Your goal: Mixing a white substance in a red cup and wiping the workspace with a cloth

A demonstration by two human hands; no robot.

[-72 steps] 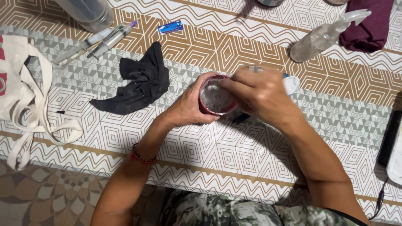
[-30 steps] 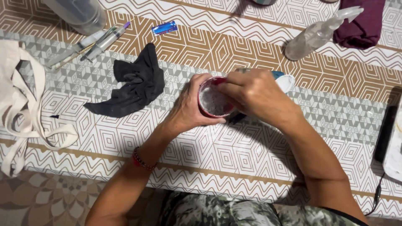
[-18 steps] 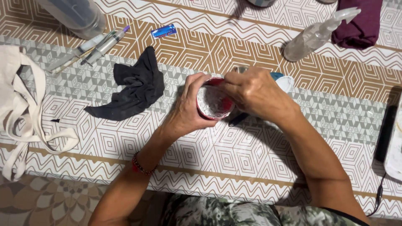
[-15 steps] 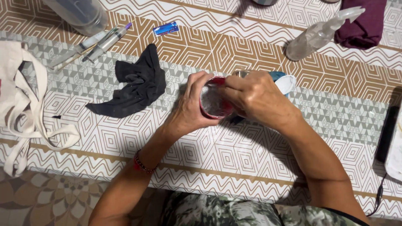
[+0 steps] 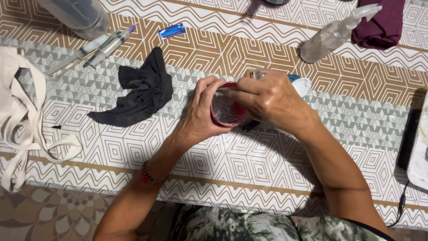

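Left hand [image 5: 200, 118] clamped the red cup [image 5: 227, 111] at frame centre to steady it, so my right hand [image 5: 272, 100], fingertips pinched together, could work inside; black cloth [image 5: 138, 91] lay left.

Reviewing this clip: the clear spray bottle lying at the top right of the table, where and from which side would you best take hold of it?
Probably around the wide body of the spray bottle, coming from above: it lies on its side, nozzle pointing up-right toward the maroon cloth, so the trigger end is narrow and crowded while the body is open on both sides.
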